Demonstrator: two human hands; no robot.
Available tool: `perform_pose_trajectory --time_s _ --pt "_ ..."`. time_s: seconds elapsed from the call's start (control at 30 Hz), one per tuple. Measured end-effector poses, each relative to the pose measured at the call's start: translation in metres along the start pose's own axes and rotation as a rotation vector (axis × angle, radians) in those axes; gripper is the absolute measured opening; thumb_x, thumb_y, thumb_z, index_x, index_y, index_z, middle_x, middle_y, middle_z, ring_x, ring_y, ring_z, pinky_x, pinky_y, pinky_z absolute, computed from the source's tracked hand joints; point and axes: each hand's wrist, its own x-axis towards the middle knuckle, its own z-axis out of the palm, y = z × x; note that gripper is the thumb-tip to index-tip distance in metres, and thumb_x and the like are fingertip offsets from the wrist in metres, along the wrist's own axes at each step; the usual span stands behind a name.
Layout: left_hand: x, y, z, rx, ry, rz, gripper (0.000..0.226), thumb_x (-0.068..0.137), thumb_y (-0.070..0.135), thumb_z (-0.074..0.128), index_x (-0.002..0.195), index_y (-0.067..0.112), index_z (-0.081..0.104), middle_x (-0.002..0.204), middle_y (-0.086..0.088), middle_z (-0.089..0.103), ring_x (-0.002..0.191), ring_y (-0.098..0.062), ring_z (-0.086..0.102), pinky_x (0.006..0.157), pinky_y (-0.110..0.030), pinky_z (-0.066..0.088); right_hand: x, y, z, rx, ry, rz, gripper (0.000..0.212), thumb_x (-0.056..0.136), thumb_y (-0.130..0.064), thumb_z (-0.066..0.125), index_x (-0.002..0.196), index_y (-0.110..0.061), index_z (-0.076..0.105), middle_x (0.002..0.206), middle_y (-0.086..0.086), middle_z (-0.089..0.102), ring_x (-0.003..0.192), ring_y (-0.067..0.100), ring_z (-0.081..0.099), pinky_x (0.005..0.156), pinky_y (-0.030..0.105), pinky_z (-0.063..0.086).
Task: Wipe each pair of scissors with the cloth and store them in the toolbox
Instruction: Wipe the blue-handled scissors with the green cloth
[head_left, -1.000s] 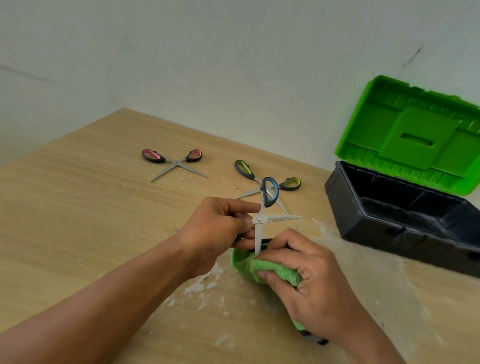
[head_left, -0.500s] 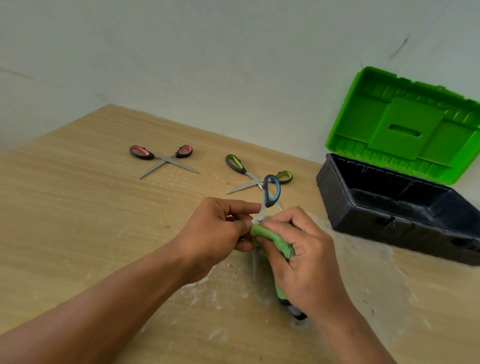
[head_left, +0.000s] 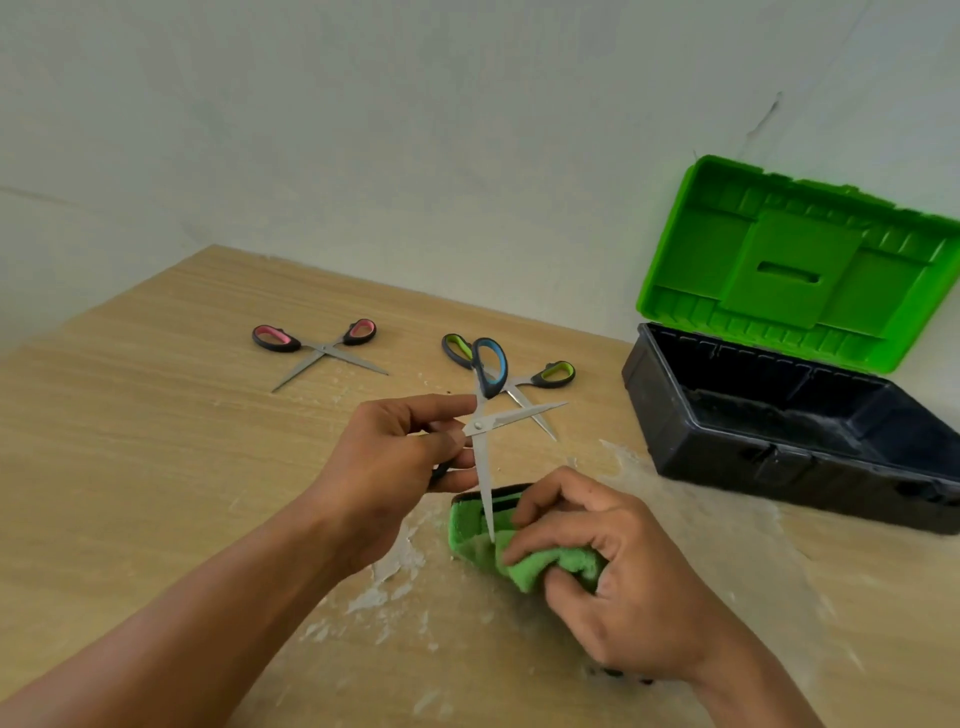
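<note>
My left hand (head_left: 395, 457) pinches the blue-handled scissors (head_left: 488, 421) near their pivot, blades spread apart, one handle loop up, one blade pointing down. That lower blade's tip touches the green cloth (head_left: 483, 540), which my right hand (head_left: 613, 577) grips bunched on the table. Farther back lie the pink-handled scissors (head_left: 319, 345) and the green-handled scissors (head_left: 545, 376), both with blades spread. The toolbox (head_left: 779, 447), black with its green lid (head_left: 800, 265) raised, stands at the right with nothing visible inside.
The wooden table (head_left: 156, 467) has white scuffed patches around the cloth. A pale wall runs close behind the table and the toolbox lid leans toward it.
Half a second ago my right hand held the cloth up by the scissors' pivot. It has slid down the blade to the tip, near the table.
</note>
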Motion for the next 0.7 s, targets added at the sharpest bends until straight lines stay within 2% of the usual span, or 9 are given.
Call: perform_pose_trajectory --time_s 0.07,0.2,0.37,0.43,0.5,0.57,0.63,0.7 --pt "0.000 0.002 -0.002 -0.013 0.000 0.004 0.030 0.093 -0.011 0.053 0.105 0.010 0.071 0.086 -0.012 0.057 0.070 -0.021 0.068 0.062 -0.026 0.061 -0.001 0.002 -0.006 0.011 0.018 0.058 0.042 0.083 0.006 0.068 0.092 -0.033 0.082 0.107 -0.018 0.067 0.109 0.008 0.064 0.087 0.014 0.049" --pt "-0.001 0.003 -0.003 -0.017 -0.004 0.004 0.031 0.093 -0.010 0.053 0.110 0.008 0.071 0.088 -0.015 0.056 0.069 -0.019 0.068 0.060 -0.023 0.058 -0.003 0.006 -0.015 -0.053 0.199 0.093 0.049 0.088 0.010 0.067 0.101 -0.035 0.080 0.107 -0.023 0.071 0.109 -0.002 0.065 0.092 0.008 0.046" --pt "-0.006 -0.001 0.004 0.002 -0.023 0.012 0.030 0.093 -0.010 0.053 0.110 0.008 0.070 0.080 -0.011 0.060 0.070 -0.018 0.070 0.063 -0.024 0.060 -0.001 0.011 -0.008 -0.253 0.490 -0.010 0.046 0.080 0.017 0.067 0.101 -0.022 0.080 0.106 -0.009 0.071 0.106 -0.003 0.064 0.087 0.006 0.048" --pt "-0.009 -0.004 0.009 -0.005 -0.032 0.009 0.029 0.093 -0.010 0.054 0.110 0.008 0.069 0.080 -0.012 0.061 0.073 -0.019 0.072 0.065 -0.025 0.061 -0.001 0.007 -0.002 -0.190 0.527 0.001 0.034 0.079 0.007 0.070 0.098 -0.018 0.081 0.105 -0.008 0.069 0.106 -0.005 0.062 0.085 0.003 0.047" --pt "-0.011 -0.006 0.013 -0.015 -0.038 0.007 0.028 0.093 -0.010 0.054 0.110 0.008 0.068 0.076 -0.008 0.064 0.075 -0.020 0.075 0.065 -0.026 0.061 0.000 0.001 0.004 -0.072 0.495 0.038 0.018 0.081 -0.015 0.072 0.096 -0.018 0.081 0.105 -0.011 0.068 0.107 -0.005 0.061 0.081 0.004 0.048" --pt "-0.013 -0.008 0.015 -0.004 -0.042 0.013 0.028 0.095 -0.008 0.053 0.108 0.011 0.068 0.073 -0.003 0.066 0.079 -0.021 0.076 0.066 -0.027 0.062 0.002 -0.002 0.011 -0.046 0.481 0.047 0.015 0.089 -0.028 0.072 0.097 -0.020 0.082 0.104 -0.011 0.068 0.103 -0.001 0.063 0.077 0.009 0.052" --pt "-0.015 -0.009 0.016 0.008 -0.050 0.017 0.027 0.096 -0.006 0.052 0.107 0.013 0.068 0.081 -0.006 0.065 0.082 -0.022 0.076 0.066 -0.026 0.061 0.004 -0.003 0.016 -0.096 0.513 0.023 0.014 0.091 -0.024 0.073 0.102 -0.020 0.080 0.102 -0.012 0.069 0.099 0.001 0.065 0.077 0.011 0.054" --pt "-0.016 -0.010 0.018 0.035 -0.055 0.026 0.028 0.096 -0.005 0.052 0.107 0.015 0.067 0.085 -0.008 0.063 0.084 -0.021 0.076 0.066 -0.025 0.061 0.005 -0.003 0.018 -0.092 0.548 0.043 0.022 0.088 -0.020 0.076 0.109 -0.022 0.074 0.102 -0.017 0.068 0.098 0.002 0.066 0.078 0.014 0.055"
